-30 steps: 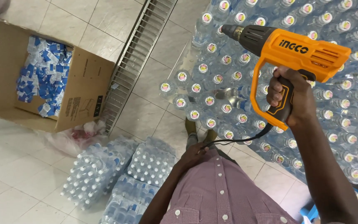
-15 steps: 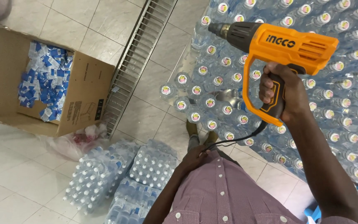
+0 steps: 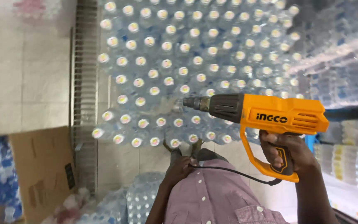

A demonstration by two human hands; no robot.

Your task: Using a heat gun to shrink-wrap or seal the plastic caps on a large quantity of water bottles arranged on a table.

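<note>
2 hands show: your right hand (image 3: pixel 289 155) grips an orange heat gun (image 3: pixel 266 116) aimed level at the wrapped water bottles (image 3: pixel 179 70), your left hand (image 3: pixel 179 168) hangs low, its grip unclear.

orange plastic heat gun (image 3: pixel 270 118), dark grey nozzle | clear water bottles (image 3: pixel 179 62), white caps | brown cardboard box (image 3: pixel 42 166), blue-white contents | pink checked shirt (image 3: pixel 216 195) | grey tiled floor (image 3: pixel 21 74)
</note>
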